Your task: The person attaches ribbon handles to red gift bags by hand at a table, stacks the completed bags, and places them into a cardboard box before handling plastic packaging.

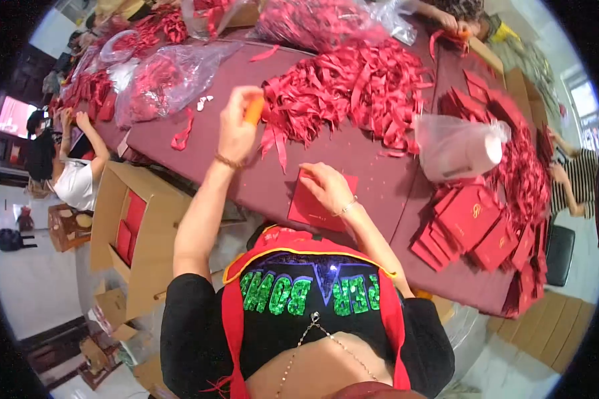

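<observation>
My left hand (238,126) is raised over the table, closed around an orange object (253,110) whose lower part shows below the fingers. In front of my chest, a flat red pouch (314,207) with small print lies on the maroon cloth. Over its upper part rests my right hand (329,189), palm down, fingers apart and slightly bent. A big heap of red ribbons (353,90) lies just beyond both hands. One loose red ribbon loop (183,133) is left of my left hand.
Stacked red pouches (469,216) and a white roll in a clear bag (456,149) are at the right. Plastic bags of ribbons (156,83) stand at the left. An open cardboard box (156,213) is beside the table. Other people work around it.
</observation>
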The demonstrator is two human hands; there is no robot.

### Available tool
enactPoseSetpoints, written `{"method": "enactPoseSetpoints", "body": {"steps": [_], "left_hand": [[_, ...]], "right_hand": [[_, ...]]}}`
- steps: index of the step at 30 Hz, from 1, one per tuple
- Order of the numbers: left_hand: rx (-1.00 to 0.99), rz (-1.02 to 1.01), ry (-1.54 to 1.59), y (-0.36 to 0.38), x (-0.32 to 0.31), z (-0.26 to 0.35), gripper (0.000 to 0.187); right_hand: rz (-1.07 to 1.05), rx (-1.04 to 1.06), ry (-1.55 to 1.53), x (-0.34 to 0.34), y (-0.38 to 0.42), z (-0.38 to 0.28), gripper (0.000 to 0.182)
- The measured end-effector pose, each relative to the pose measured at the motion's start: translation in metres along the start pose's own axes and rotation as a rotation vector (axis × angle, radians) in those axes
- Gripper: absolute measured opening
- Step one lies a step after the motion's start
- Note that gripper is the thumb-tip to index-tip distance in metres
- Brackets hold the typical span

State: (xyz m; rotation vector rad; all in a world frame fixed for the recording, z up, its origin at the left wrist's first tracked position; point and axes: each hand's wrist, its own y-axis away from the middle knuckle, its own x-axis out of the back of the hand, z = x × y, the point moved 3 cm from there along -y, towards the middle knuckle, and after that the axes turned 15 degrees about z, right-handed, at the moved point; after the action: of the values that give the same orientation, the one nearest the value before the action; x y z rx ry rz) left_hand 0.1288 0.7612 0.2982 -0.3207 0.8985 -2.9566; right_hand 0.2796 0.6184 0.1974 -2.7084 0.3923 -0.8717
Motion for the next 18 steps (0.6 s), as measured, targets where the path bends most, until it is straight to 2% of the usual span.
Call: {"method": "enactPoseSetpoints", "body": {"steps": [2,4,6,7,9,10,11,12,14,17,18], "left_hand": [[0.059,-0.086,-0.085,-0.018,-0.001,0.004,0.02],[0.113,-0.161,-0.18,-0.026,-0.002,0.003,0.023],[-0.096,-0.144,-0.173,-0.034,-0.006,0.008,0.029],[-0.162,-0.103,-0.097,-0.044,-0.006,0.001,0.033],[-0.161,-0.004,0.061,-0.069,0.002,0.022,0.035],[-0.09,0.042,0.31,-0.083,0.007,0.034,0.033],[-0.201,0.158,0.334,-0.094,0.017,0.054,0.032],[-0.08,0.16,0.523,-0.103,0.024,0.071,0.03],[-0.063,0.167,0.664,-0.123,0.05,0.081,0.027],[0.037,0.087,0.717,-0.122,0.063,0.083,0.027],[-0.024,-0.017,0.659,-0.111,0.052,0.082,0.026]], "right_hand": [[-0.055,0.014,0.086,-0.002,0.004,0.002,0.028],[-0.005,0.051,0.09,-0.002,0.018,0.012,0.028],[-0.015,-0.005,0.026,-0.001,0.027,0.02,0.028],[-0.045,-0.038,0.082,0.0,0.03,0.023,0.027],[0.01,-0.002,0.174,0.005,0.035,0.029,0.027],[0.059,0.042,0.264,0.008,0.037,0.031,0.027],[0.071,0.043,0.287,0.01,0.036,0.035,0.028],[0.067,0.041,0.287,0.011,0.035,0.036,0.028],[0.168,0.075,0.35,0.016,0.033,0.036,0.031],[0.163,0.07,0.385,0.004,0.029,0.047,0.038],[0.16,0.057,0.404,0.0,0.027,0.049,0.041]]}}
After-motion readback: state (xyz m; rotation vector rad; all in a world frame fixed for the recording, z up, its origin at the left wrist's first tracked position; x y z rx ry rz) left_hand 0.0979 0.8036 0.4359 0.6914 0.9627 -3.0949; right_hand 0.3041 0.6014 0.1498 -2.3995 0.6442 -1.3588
